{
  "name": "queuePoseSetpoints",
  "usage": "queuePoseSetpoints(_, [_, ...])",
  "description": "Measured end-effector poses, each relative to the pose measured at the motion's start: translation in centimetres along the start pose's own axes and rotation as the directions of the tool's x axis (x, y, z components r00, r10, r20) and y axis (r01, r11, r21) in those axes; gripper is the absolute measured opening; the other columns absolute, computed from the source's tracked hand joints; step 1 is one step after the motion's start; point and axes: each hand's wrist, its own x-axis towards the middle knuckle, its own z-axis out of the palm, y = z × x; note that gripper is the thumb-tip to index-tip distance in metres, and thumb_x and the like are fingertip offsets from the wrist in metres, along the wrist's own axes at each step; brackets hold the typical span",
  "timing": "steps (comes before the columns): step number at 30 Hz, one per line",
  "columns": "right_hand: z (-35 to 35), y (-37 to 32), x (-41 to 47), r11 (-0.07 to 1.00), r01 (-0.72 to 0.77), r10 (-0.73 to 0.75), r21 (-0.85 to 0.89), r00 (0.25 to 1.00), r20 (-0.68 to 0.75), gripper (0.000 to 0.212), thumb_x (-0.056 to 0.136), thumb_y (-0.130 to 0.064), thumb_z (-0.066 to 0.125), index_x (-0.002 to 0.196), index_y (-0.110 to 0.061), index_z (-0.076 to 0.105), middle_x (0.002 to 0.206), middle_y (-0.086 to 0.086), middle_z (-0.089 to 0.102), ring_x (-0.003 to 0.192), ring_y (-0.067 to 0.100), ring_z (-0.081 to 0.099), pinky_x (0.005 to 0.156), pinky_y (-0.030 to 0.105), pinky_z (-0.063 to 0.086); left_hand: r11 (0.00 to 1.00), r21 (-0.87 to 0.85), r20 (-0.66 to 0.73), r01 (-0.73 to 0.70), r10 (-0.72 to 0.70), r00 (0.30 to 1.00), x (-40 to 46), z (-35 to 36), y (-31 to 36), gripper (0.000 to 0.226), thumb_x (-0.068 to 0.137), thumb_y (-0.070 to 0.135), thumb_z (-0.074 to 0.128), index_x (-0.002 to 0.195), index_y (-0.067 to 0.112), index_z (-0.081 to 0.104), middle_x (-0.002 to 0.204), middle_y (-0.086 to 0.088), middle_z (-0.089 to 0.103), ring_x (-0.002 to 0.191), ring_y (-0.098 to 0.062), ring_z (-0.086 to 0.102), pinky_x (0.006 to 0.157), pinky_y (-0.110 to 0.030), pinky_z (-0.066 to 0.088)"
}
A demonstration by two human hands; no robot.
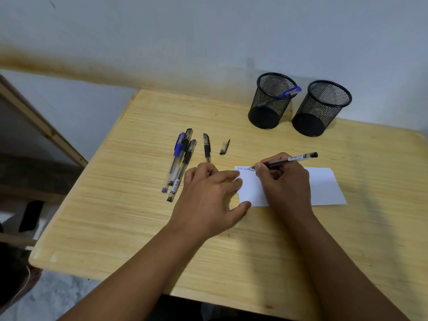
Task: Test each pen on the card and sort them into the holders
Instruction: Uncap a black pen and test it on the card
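Note:
My right hand grips an uncapped black pen, its tip touching the top left corner of the white card, beside small blue and black scribbles. My left hand lies flat with spread fingers, pressing on the card's left edge. The pen's loose cap lies on the table behind the card. A bunch of three capped pens, one blue and two black, lies to the left. Another black pen lies beside them, its lower end hidden under my left hand. Two black mesh holders stand at the back: the left holder has a blue pen in it, the right holder looks empty.
The wooden table stands against a pale wall. Its left edge drops to the floor, where a wooden frame leans and a dark phone-like object lies.

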Motion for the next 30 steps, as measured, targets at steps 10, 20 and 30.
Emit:
queuePoseSetpoints(10, [0.09, 0.18, 0.07, 1.000, -0.007, 0.007, -0.017, 1.000, -0.011, 0.007, 0.089, -0.024, 0.068, 0.086, -0.018, 0.071, 0.067, -0.023, 0.061, 0.069, -0.021, 0.059, 0.060, -0.002, 0.042, 1.000, 0.028, 0.013, 0.003, -0.003, 1.000, 0.05, -0.08, 0.12, 0.045, 0.077, 0.066, 0.054, 0.107, 0.037, 0.071, 0.125, 0.022, 0.063, 0.110, -0.017, 0.042, 0.089, -0.035, 0.024])
queuePoseSetpoints(20, [0.14, 0.03, -0.01, 0.999, -0.008, 0.007, -0.043, 1.000, -0.015, 0.008, 0.089, -0.025, 0.068, 0.088, -0.018, 0.071, 0.068, -0.022, 0.061, 0.065, -0.016, 0.060, 0.058, 0.001, 0.043, 0.999, 0.036, 0.020, 0.003, -0.004, 1.000, 0.12, 0.04, 0.04, 0.046, 0.078, 0.066, 0.054, 0.109, 0.036, 0.070, 0.126, 0.021, 0.063, 0.111, -0.017, 0.043, 0.089, -0.036, 0.026])
queuePoseSetpoints(30, [-0.47, 0.13, 0.08, 0.997, -0.053, 0.057, 0.064, 0.997, -0.053, 0.014, 0.090, -0.025, 0.064, 0.082, -0.016, 0.072, 0.072, -0.014, 0.068, 0.070, -0.004, 0.063, 0.061, 0.005, 0.041, 0.999, 0.036, 0.028, 0.013, -0.014, 1.000, 0.07, -0.01, 0.08, 0.045, 0.078, 0.066, 0.054, 0.107, 0.037, 0.070, 0.127, 0.021, 0.063, 0.113, -0.018, 0.043, 0.091, -0.035, 0.025])
